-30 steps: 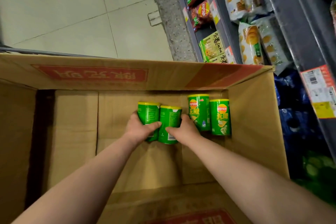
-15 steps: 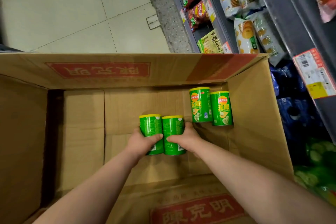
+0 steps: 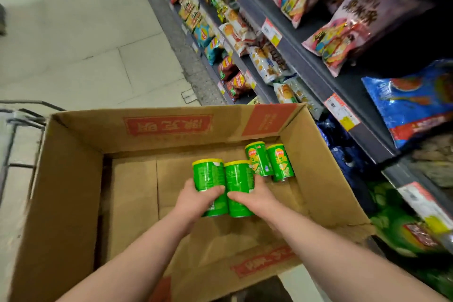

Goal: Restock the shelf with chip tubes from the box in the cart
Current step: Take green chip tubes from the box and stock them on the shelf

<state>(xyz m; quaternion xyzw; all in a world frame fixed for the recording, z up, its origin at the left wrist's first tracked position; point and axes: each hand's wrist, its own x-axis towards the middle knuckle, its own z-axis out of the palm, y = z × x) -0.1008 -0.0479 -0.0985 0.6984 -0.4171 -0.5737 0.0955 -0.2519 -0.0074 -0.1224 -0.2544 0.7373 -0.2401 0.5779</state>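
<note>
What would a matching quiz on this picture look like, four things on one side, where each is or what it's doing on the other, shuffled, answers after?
Column A
1. left hand
2. right hand
3. two free tubes
4. blue bag

Column B
a. in the far right corner of the box
b. grips the left held tube
c. on the shelf, right of the box
d. grips the right held tube

Pairs: 1-b, 2-d, 3-a, 4-c
</note>
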